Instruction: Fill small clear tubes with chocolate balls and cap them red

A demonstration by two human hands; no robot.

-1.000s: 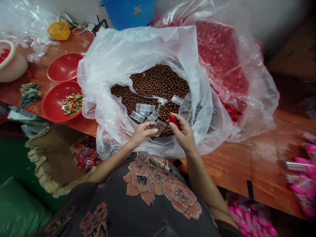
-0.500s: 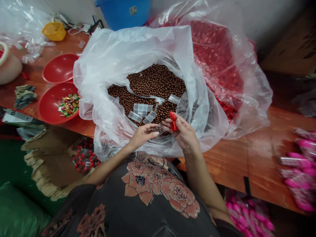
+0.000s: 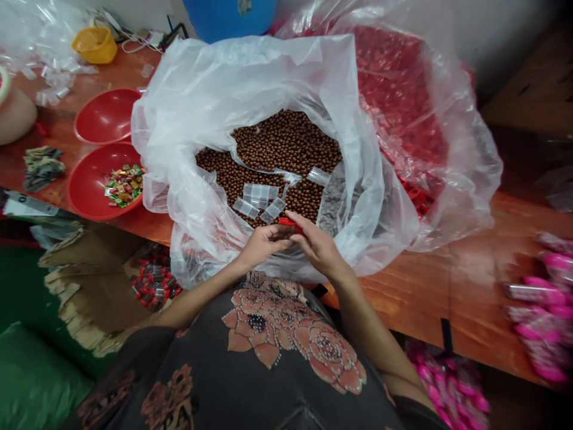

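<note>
My left hand (image 3: 265, 245) is closed over the near edge of the bag, its fingertips meeting my right hand. Half a second ago a clear plastic tube showed in its fingers; now the fingers mostly hide it. My right hand (image 3: 317, 243) is closed on a red plastic cap (image 3: 290, 223), pressed against the left fingertips. Below lie many small brown balls (image 3: 286, 143) in an opened white plastic bag (image 3: 188, 119). Several clear tubes (image 3: 260, 194) rest on the balls, and another clear tube (image 3: 319, 175) lies to their right.
Behind to the right is a clear bag of red caps (image 3: 398, 89). At left stand two red bowls (image 3: 105, 116), the nearer holding wrapped sweets (image 3: 125, 186). A yellow basket (image 3: 95, 45) and a blue tub (image 3: 230, 18) stand farther back. Pink-capped tubes (image 3: 544, 298) lie right.
My right hand has moved left and turned, bringing the red cap to the left hand's fingertips. The cap's raised lid no longer shows upright, and the tube is now mostly covered.
</note>
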